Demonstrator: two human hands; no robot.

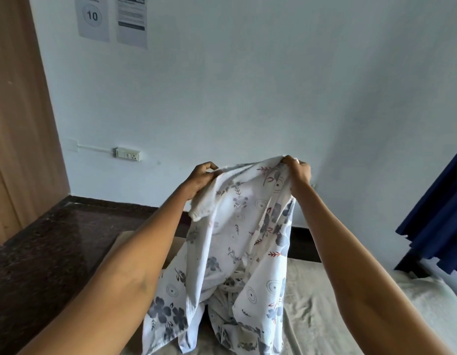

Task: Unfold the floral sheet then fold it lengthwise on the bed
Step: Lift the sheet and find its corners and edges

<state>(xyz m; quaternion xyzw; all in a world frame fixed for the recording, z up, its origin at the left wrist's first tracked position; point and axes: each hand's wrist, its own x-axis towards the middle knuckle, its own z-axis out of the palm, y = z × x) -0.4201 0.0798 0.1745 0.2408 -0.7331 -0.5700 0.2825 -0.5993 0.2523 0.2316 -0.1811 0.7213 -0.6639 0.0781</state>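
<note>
The floral sheet [235,242], white with grey-blue flowers and small red sprigs, hangs bunched in the air between my raised arms. My left hand [200,176] pinches its upper edge on the left. My right hand [297,171] grips the upper edge on the right, slightly higher. The cloth drapes down in loose folds, and its lower end rests crumpled on the bed [324,311], which has a pale beige cover.
A dark stone floor [43,252] lies left of the bed. A wooden door [15,124] stands at far left. The pale wall [247,85] ahead carries a socket strip [128,153] and two paper notices [112,19]. A navy curtain [437,213] hangs at right.
</note>
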